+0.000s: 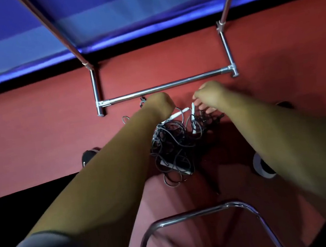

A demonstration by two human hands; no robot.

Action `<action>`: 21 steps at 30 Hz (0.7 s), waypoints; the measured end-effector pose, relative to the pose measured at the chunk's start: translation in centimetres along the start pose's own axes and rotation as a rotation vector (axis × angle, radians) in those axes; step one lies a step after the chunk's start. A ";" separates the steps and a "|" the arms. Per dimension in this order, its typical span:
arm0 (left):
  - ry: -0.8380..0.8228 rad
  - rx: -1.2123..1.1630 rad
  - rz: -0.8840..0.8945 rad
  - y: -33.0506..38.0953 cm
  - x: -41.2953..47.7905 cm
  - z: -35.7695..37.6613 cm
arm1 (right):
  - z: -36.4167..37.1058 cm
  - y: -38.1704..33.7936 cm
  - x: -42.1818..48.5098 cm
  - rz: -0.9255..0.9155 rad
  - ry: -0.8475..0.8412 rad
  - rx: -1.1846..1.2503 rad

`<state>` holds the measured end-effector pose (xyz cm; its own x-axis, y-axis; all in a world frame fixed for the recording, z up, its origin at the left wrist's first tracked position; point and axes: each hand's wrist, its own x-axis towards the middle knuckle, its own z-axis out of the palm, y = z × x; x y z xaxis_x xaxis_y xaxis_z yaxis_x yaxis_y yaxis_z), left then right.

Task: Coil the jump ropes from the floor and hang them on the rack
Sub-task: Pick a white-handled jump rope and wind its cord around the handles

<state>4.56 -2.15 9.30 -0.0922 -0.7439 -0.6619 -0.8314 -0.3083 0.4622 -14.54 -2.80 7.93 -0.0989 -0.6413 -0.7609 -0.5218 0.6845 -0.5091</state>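
Reaching down, the left hand (159, 105) squeezes a thin dark cord (142, 101); the right hand (208, 96) pinches a white handle (193, 107). Tangled jump ropes (173, 142) lie on red floor (34, 130) beside the shiny metal rack (163, 87).

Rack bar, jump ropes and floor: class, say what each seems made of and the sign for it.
The rack bar looks like chromed or polished steel tube: bright mirror-like glints. The jump ropes are thin dark cords, likely plastic or coated cable, given smooth springy loops; their white handles look plastic. The floor is matte red, perhaps carpet or rubber matting; blur leaves it open.
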 end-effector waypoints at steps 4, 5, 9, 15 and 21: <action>-0.022 0.211 0.095 0.0 2.2 4.0 | 0.3 3.9 2.0 0.095 -0.029 -0.020; -0.026 0.229 0.108 0.1 2.8 5.1 | 0.4 4.8 2.4 0.105 -0.038 -0.027; 0.033 0.189 0.118 -0.3 6.0 8.7 | 0.7 7.0 4.3 0.096 -0.038 -0.073; 0.037 0.109 0.216 -0.1 9.8 11.4 | 2.3 8.5 6.2 0.086 -0.080 -0.047; -0.038 0.333 0.098 -1.3 13.7 13.2 | 3.6 10.6 7.2 0.090 -0.066 0.026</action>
<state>-2.86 -4.17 -8.17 -0.1958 -0.7356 -0.6485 -0.9502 -0.0211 0.3108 -17.78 1.11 -4.35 -0.0884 -0.5531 -0.8284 -0.4913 0.7477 -0.4468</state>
